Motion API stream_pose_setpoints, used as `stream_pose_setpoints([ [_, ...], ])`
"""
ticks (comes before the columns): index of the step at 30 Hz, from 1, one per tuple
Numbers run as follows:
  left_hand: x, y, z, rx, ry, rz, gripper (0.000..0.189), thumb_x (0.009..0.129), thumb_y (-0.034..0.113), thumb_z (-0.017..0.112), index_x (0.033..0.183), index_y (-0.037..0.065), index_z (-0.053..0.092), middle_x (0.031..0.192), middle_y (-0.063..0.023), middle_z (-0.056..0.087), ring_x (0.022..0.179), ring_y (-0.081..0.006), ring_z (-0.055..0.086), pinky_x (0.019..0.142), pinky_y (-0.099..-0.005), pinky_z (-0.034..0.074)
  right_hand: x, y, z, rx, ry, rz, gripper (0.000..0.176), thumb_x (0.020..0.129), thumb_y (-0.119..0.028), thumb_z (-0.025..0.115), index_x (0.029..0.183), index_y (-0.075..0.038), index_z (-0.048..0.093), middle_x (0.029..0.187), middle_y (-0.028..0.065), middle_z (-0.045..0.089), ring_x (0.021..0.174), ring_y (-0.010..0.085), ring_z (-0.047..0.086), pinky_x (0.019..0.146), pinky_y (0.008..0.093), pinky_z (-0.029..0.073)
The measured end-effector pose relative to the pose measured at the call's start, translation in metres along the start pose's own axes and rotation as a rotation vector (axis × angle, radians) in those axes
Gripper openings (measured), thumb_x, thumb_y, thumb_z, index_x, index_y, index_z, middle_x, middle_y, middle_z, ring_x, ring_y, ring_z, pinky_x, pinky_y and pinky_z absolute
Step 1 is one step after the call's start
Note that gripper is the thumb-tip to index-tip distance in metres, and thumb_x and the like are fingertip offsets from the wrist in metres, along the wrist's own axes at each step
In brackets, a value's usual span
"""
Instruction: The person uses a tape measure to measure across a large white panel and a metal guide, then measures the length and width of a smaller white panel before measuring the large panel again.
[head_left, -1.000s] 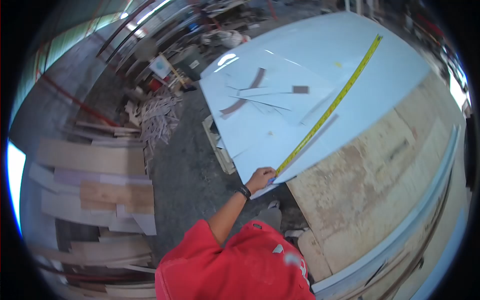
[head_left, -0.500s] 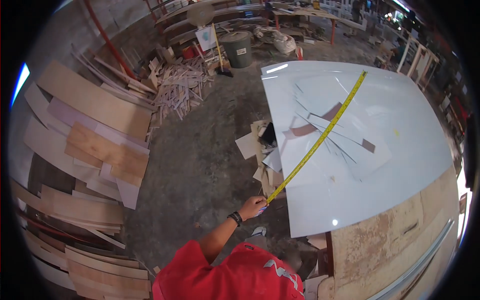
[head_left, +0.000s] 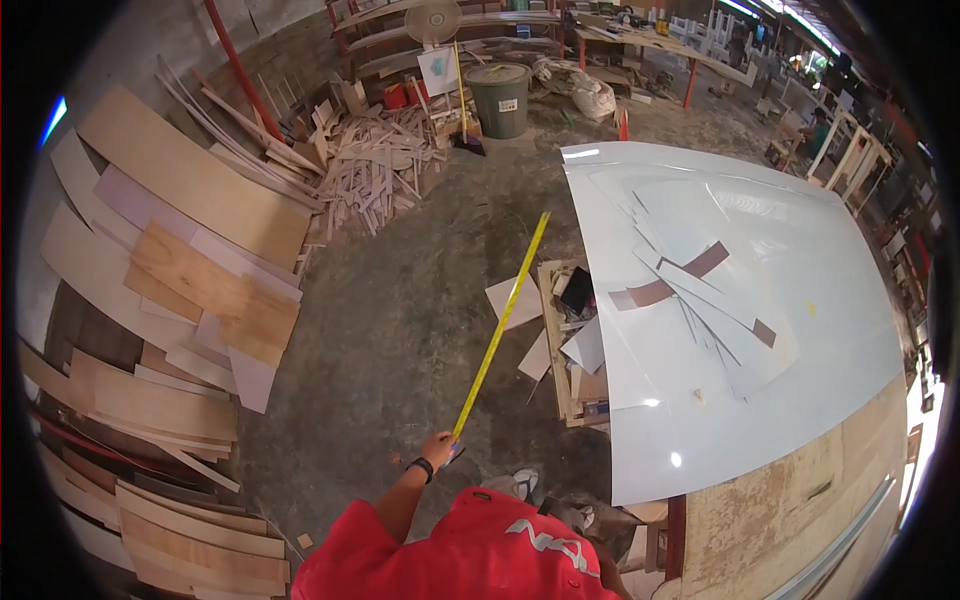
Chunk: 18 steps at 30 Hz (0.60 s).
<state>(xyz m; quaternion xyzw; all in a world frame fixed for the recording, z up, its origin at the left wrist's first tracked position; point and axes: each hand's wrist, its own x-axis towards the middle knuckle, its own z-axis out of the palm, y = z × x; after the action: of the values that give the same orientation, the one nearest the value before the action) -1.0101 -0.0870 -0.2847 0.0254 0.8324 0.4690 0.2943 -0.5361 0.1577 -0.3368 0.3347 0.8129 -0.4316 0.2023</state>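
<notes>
My left hand (head_left: 437,449) is closed around a tape measure, whose case shows only as a small bluish bit by the fingers. From it a long yellow blade (head_left: 497,335) stretches up and away over the grey floor, left of the white sheet (head_left: 740,400). The far end of the blade hangs free of the sheet. Thin offcut strips (head_left: 710,310) and brown pieces lie on the sheet's glossy surface. My right hand cannot be made out; a bit of skin shows at the red shirt's lower right.
Plywood boards (head_left: 200,290) lean at the left. Behind are a heap of wood scraps (head_left: 375,165), a grey-green bin (head_left: 500,105) and a broom (head_left: 465,120). Scrap pieces (head_left: 560,345) lie beside the sheet's left edge. A worn wooden surface (head_left: 770,510) is at the lower right.
My left hand has moved left and slightly down with the tape measure. The yellow blade, earlier across the white sheet, has swung left off it, and less of its length shows.
</notes>
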Motion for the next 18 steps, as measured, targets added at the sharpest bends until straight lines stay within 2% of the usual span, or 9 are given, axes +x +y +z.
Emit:
stream_pose_setpoints([
  [2,-0.009,-0.02,-0.015,0.184,0.008,-0.119,0.021,0.087,0.024,0.062,0.09,0.006,0.073,0.082,-0.0067,0.07,0.077,-0.0165,0.064,0.073,-0.0336,0.046,0.01,0.001,0.002,-0.007,-0.036,-0.012,0.046,0.086,-0.037,0.057,0.12,-0.007,0.062,0.103,0.0228,0.067,0.096,0.0423,0.063,0.089,0.0498,0.049],
  [4,-0.015,-0.075,-0.024,0.447,0.054,0.207,0.025,0.084,0.025,0.062,0.088,0.002,0.07,0.07,-0.013,0.066,0.064,-0.0242,0.064,0.06,-0.0383,0.047,0.017,-0.001,0.003,-0.018,-0.06,-0.018,0.046,0.086,-0.038,0.057,0.12,-0.007,0.062,0.103,0.0227,0.067,0.097,0.0422,0.063,0.089,0.0497,0.049],
  [7,-0.02,-0.137,-0.038,0.324,-0.035,0.206,0.026,0.083,0.026,0.063,0.088,0.002,0.071,0.07,-0.0152,0.068,0.064,-0.0275,0.066,0.059,-0.0416,0.048,0.023,-0.001,0.006,-0.021,-0.085,-0.023,0.047,0.086,-0.039,0.057,0.12,-0.008,0.062,0.104,0.0226,0.066,0.097,0.0421,0.063,0.089,0.0497,0.049],
  [8,-0.019,-0.153,-0.042,0.592,-0.129,0.168,0.025,0.083,0.025,0.063,0.089,0.002,0.071,0.075,-0.0162,0.069,0.07,-0.0288,0.068,0.063,-0.0423,0.05,0.024,-0.003,0.005,-0.023,-0.093,-0.023,0.047,0.086,-0.039,0.057,0.12,-0.008,0.062,0.104,0.0225,0.066,0.097,0.0421,0.063,0.089,0.0497,0.049],
  [10,-0.021,-0.149,-0.046,0.858,-0.228,0.128,0.024,0.083,0.024,0.062,0.089,0.003,0.072,0.079,-0.0171,0.07,0.075,-0.03,0.069,0.067,-0.0431,0.052,0.027,-0.002,0.007,-0.027,-0.105,-0.024,0.047,0.085,-0.04,0.057,0.12,-0.008,0.062,0.104,0.0224,0.066,0.097,0.042,0.063,0.089,0.0497,0.049],
  [12,-0.028,-0.144,-0.049,1.396,-0.478,0.18,0.022,0.084,0.023,0.063,0.094,0.006,0.073,0.092,-0.0182,0.071,0.089,-0.0321,0.07,0.076,-0.0442,0.055,0.028,0.002,0.008,-0.029,-0.112,-0.022,0.048,0.085,-0.041,0.057,0.12,-0.009,0.062,0.105,0.0223,0.066,0.098,0.0419,0.063,0.089,0.0497,0.049],
  [13,-0.026,-0.143,-0.047,1.392,-0.483,0.184,0.022,0.084,0.023,0.063,0.094,0.006,0.073,0.092,-0.0182,0.071,0.089,-0.0321,0.07,0.076,-0.0442,0.055,0.028,0.003,0.008,-0.032,-0.115,-0.022,0.048,0.085,-0.041,0.057,0.12,-0.009,0.062,0.105,0.0223,0.066,0.098,0.0419,0.063,0.089,0.0496,0.049],
  [15,-0.021,-0.143,-0.045,1.264,-0.505,0.063,0.022,0.083,0.021,0.065,0.098,0.007,0.072,0.101,-0.0192,0.07,0.099,-0.035,0.068,0.082,-0.0447,0.055,0.027,0.006,0.006,-0.04,-0.123,-0.022,0.048,0.085,-0.042,0.057,0.12,-0.009,0.062,0.105,0.0222,0.066,0.098,0.0418,0.063,0.089,0.0496,0.049],
  [18,-0.018,-0.111,-0.034,1.241,-0.482,0.077,0.021,0.083,0.02,0.064,0.098,0.007,0.072,0.1,-0.0183,0.07,0.095,-0.0349,0.068,0.081,-0.0449,0.054,0.026,0.01,0.004,-0.051,-0.133,-0.024,0.049,0.085,-0.043,0.057,0.12,-0.01,0.062,0.106,0.022,0.066,0.099,0.0417,0.063,0.089,0.0496,0.049],
])
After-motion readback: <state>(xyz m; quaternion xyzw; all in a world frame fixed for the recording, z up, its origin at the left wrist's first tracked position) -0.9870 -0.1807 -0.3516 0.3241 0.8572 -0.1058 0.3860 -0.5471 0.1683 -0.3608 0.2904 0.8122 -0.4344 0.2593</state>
